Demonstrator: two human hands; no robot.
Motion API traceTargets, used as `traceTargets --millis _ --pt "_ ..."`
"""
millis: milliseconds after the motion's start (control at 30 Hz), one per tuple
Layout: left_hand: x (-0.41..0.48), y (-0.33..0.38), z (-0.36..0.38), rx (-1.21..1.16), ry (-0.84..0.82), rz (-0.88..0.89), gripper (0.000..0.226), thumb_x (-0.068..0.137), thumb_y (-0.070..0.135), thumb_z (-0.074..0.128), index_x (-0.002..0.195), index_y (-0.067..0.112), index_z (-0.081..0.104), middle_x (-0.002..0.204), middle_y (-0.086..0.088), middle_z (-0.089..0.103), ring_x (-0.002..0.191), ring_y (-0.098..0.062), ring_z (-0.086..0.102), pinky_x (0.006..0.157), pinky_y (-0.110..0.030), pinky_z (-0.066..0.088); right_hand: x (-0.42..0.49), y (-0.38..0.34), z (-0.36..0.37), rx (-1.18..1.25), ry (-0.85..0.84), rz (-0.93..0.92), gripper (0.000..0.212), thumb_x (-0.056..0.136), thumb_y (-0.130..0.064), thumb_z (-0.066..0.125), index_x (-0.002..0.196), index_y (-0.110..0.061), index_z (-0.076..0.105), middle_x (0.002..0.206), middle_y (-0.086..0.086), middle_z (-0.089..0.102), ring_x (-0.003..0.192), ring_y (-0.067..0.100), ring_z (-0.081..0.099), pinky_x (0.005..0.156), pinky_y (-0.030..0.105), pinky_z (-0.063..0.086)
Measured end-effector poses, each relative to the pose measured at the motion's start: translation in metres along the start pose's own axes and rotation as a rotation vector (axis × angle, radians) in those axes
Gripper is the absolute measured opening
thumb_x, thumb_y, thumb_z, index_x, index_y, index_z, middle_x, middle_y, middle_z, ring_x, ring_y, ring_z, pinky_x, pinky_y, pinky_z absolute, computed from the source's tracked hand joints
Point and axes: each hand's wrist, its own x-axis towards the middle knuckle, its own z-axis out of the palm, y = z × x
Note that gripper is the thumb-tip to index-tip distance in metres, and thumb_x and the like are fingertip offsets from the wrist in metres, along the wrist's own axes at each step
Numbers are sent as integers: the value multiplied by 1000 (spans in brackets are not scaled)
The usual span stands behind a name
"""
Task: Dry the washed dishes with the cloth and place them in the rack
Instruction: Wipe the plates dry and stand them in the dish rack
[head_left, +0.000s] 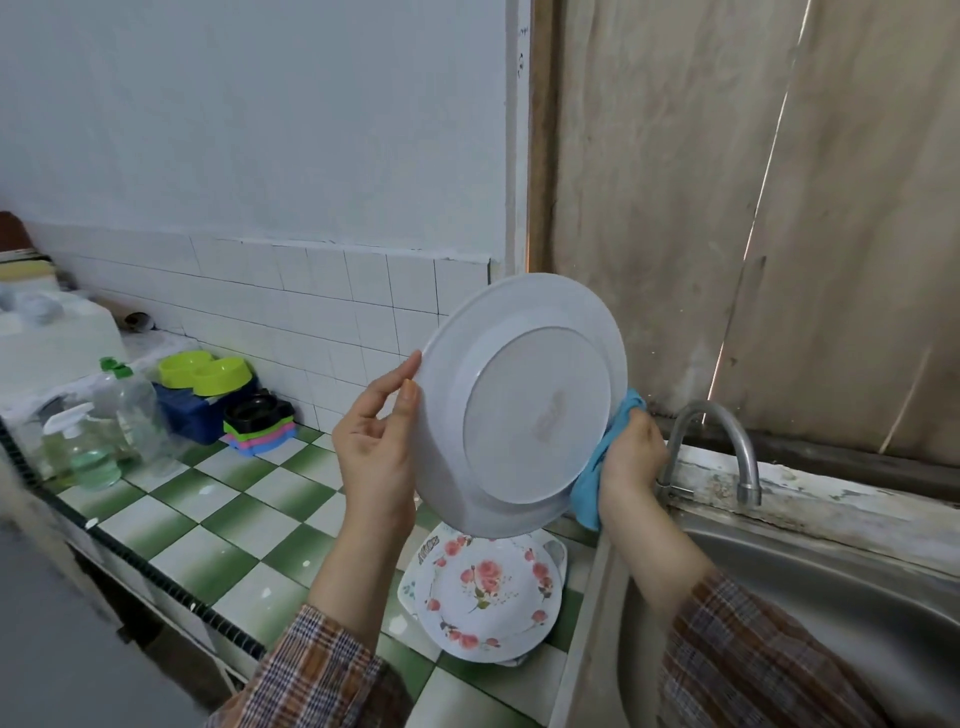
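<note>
I hold a white plate (524, 405) upright in mid-air, its underside facing me. My left hand (376, 447) grips its left rim, thumb on the back. My right hand (631, 457) presses a blue cloth (602, 467) against the plate's right edge; most of the cloth is hidden behind the plate. Below the plate, a stack of flower-patterned dishes (485, 597) lies upside down on the green-and-white tiled counter (218, 525). No rack is in view.
A steel sink (810, 613) with a curved tap (727, 441) is on the right. At the back left stand clear bottles (98, 436), a blue box (192, 415) with green bowls (208, 371), and stacked coloured trays (260, 426). The counter's front edge runs diagonally at left.
</note>
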Motion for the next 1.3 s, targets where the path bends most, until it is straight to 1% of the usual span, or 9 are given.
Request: traceTargets --millis 167,400,533,600,733,900,1033,1133,1300 --pt "8 -13 -14 193 197 -208 14 97 23 56 99 25 70 83 13 73 76 -4 62 75 -27 52 2 -21 1 88 -5 45 25 93 -23 46 71 -16 54 71 0 52 63 15 46 57 28 37" --pt "18 -2 -24 367 116 -711 75 86 79 24 115 16 51 93 -11 62 81 -38 65 74 -42 53 8 -16 -1 366 -290 -18 24 70 -28 50 50 -20 61 57 -8 56 54 6 50 51 19 40" --pt "21 8 -26 94 68 -883 48 96 47 46 113 2 41 115 -27 54 80 -49 65 64 -51 58 7 -8 -3 408 -587 18 41 86 -18 45 49 -17 64 54 -4 57 52 8 53 53 18 45" --pt "24 6 -31 -77 78 -873 17 98 16 39 102 0 42 117 -33 51 85 -48 63 62 -53 58 12 -2 -4 332 -674 86 26 83 -20 48 61 -14 61 60 1 56 55 12 54 54 21 47" --pt "25 0 -40 -109 137 -730 52 104 6 28 152 27 24 132 -7 55 91 -31 65 56 -48 55 12 4 -6 -274 -821 58 22 96 -22 52 95 -6 67 90 14 66 75 21 62 61 28 51" --pt "17 -8 -31 123 94 -424 39 107 16 28 125 43 51 113 7 65 85 -12 67 65 -29 57 -34 24 5 -455 -760 -88 28 103 -20 43 123 -25 62 126 0 61 114 18 57 90 26 45" --pt "-2 -27 -15 190 61 -291 37 106 13 33 117 38 59 120 0 66 97 -12 65 91 -32 52 -85 36 12 -507 -1028 -283 39 103 -32 38 138 -49 32 150 -18 26 144 6 18 115 28 22" --pt "-7 -35 -19 112 99 -230 37 105 9 36 118 33 61 119 -2 67 101 -8 68 84 -20 55 -100 37 9 -658 -1419 -578 62 101 -27 32 137 -61 -6 153 -30 -17 142 -6 -21 116 23 -11" --pt "-10 -28 -33 45 142 -205 30 103 24 43 113 44 63 113 12 70 87 -2 67 61 -19 53 -57 47 7 -834 -1082 -832 57 101 -46 29 151 -44 3 157 -19 -24 144 6 -27 119 37 -9"
